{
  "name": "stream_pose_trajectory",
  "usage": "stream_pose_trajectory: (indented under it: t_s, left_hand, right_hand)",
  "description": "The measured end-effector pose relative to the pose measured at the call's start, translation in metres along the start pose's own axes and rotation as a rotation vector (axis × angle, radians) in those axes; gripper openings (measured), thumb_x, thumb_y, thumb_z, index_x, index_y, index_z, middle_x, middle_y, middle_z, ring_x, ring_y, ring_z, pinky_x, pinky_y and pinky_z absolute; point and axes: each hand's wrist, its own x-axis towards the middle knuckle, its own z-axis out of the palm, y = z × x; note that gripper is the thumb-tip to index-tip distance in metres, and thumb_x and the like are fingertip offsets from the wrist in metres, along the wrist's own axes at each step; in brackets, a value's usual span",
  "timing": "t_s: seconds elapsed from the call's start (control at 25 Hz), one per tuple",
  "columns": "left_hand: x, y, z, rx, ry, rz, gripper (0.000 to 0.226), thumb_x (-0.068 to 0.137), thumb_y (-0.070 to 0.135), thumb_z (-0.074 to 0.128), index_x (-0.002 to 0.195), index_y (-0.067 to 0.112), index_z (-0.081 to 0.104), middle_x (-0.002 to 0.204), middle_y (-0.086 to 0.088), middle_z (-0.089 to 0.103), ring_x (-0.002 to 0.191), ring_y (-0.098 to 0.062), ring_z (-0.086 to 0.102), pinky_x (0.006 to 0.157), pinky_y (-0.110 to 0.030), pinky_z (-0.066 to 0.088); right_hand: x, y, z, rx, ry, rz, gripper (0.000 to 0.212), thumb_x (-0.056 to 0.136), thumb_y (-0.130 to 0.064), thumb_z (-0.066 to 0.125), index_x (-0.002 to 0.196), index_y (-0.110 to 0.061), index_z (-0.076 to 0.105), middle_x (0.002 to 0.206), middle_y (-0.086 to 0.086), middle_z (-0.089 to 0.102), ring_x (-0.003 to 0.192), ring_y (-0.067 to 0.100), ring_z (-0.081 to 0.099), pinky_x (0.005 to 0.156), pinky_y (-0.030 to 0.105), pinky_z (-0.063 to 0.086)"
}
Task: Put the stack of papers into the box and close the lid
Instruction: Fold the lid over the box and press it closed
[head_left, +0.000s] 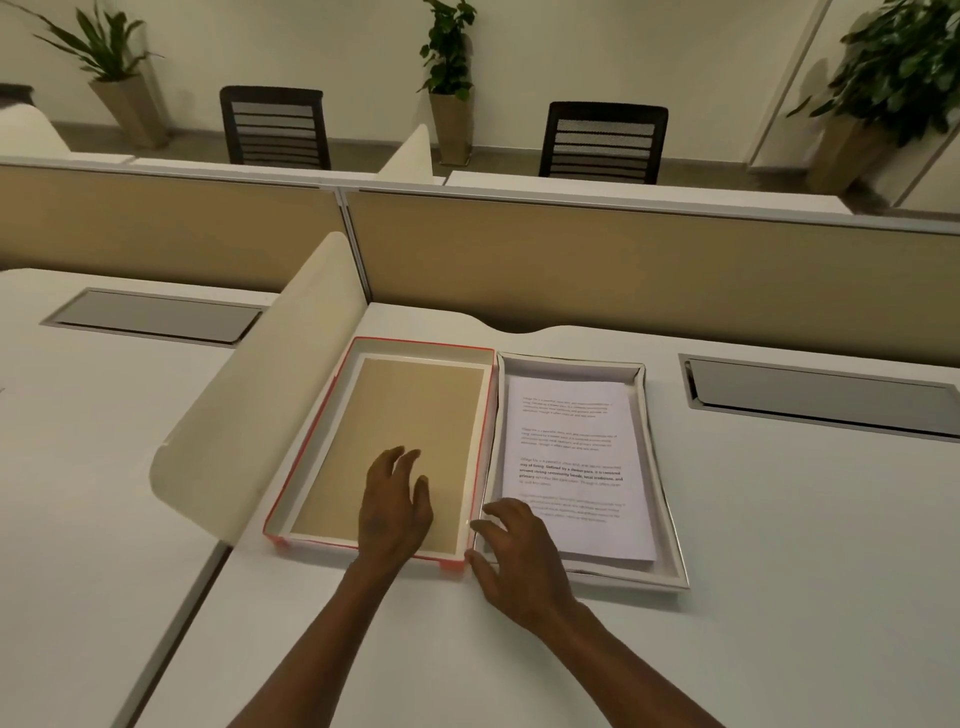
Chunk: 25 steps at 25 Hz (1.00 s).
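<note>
Head view, nearest first: two bare forearms reaching up from the bottom edge over the white desk (779, 545)

Left hand (395, 506) spread open, fingers loosely curled, palm down over the tan inner panel of the lid (374, 395), holding nothing; whether touching the panel or hovering just above it, cannot tell

Right hand (511, 553) open as well, fingers splayed, placed at the near seam where lid and box (670, 530) meet, fingertips at or just over the box's near-left rim, gripping nothing yet

Lid lying upside down, red-orange outside edge showing, just left of the box and touching it along one long side

Stack of papers (571, 457) already inside the box: printed top sheet face up, lying flat, a little skewed toward the right wall, white border of the box bottom visible on the left and far sides

Further back: beige partition (571, 260) along the rear of the desk, cream curved divider (270, 395) at the left, just beside the lid

Progress, judged from the layout: first half done, papers in. Closing not yet done, lid still open side up and off the box. Remaining: gripping the lid, flipping it over, lowering it square onto the box rim. Hands well placed for that pickup
</note>
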Motion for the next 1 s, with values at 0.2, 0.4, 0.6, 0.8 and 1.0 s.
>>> stream_pose_trajectory:
  t_s: [0.2, 0.4, 0.6, 0.8, 1.0]
  left_hand:
    - [0.007, -0.045, -0.031, 0.215, 0.04, -0.076, 0.054, 0.092, 0.02, 0.062, 0.142, 0.006, 0.051, 0.149, -0.023, 0.046, 0.142, -0.039, 0.037, 0.118, -0.05, 0.033]
    - [0.024, -0.072, -0.057, 0.403, -0.026, -0.344, 0.076, 0.089, 0.032, 0.062, 0.154, 0.01, 0.028, 0.156, -0.026, 0.032, 0.143, -0.044, 0.031, 0.119, -0.054, 0.025]
    - [0.046, -0.09, -0.066, 0.281, -0.065, -0.466, 0.075, 0.092, 0.027, 0.059, 0.154, 0.001, 0.026, 0.143, -0.027, 0.051, 0.128, -0.044, 0.052, 0.104, -0.05, 0.044]
    - [0.066, -0.096, -0.09, 0.191, -0.004, -0.425, 0.033, 0.082, 0.006, 0.06, 0.113, -0.001, 0.067, 0.117, -0.024, 0.069, 0.107, -0.042, 0.064, 0.089, -0.042, 0.053]
    - [0.073, -0.074, -0.121, 0.163, -0.087, -0.305, 0.041, 0.092, 0.01, 0.057, 0.132, 0.0, 0.06, 0.129, -0.023, 0.066, 0.117, -0.041, 0.061, 0.098, -0.043, 0.049]
  right_hand:
    - [0.001, -0.021, 0.008, -0.159, -0.088, -0.102, 0.033, 0.081, -0.035, 0.073, 0.109, -0.018, 0.075, 0.128, 0.008, 0.066, 0.126, 0.03, 0.055, 0.1, 0.042, 0.049]
    - [0.002, -0.025, 0.008, -0.181, -0.081, -0.096, 0.017, 0.076, -0.025, 0.08, 0.092, -0.018, 0.08, 0.121, 0.009, 0.068, 0.12, 0.029, 0.059, 0.087, 0.038, 0.055]
    - [0.002, -0.023, 0.012, -0.212, -0.079, -0.124, 0.01, 0.08, -0.026, 0.077, 0.086, -0.018, 0.081, 0.125, 0.008, 0.066, 0.123, 0.028, 0.057, 0.087, 0.037, 0.054]
    - [-0.002, -0.013, 0.015, -0.176, -0.061, -0.115, 0.011, 0.084, -0.024, 0.071, 0.087, -0.018, 0.08, 0.132, 0.009, 0.062, 0.128, 0.029, 0.053, 0.09, 0.037, 0.051]
    - [-0.001, -0.007, 0.015, -0.06, -0.002, -0.129, 0.02, 0.081, -0.037, 0.069, 0.089, -0.022, 0.079, 0.126, 0.008, 0.064, 0.124, 0.027, 0.056, 0.093, 0.036, 0.05]
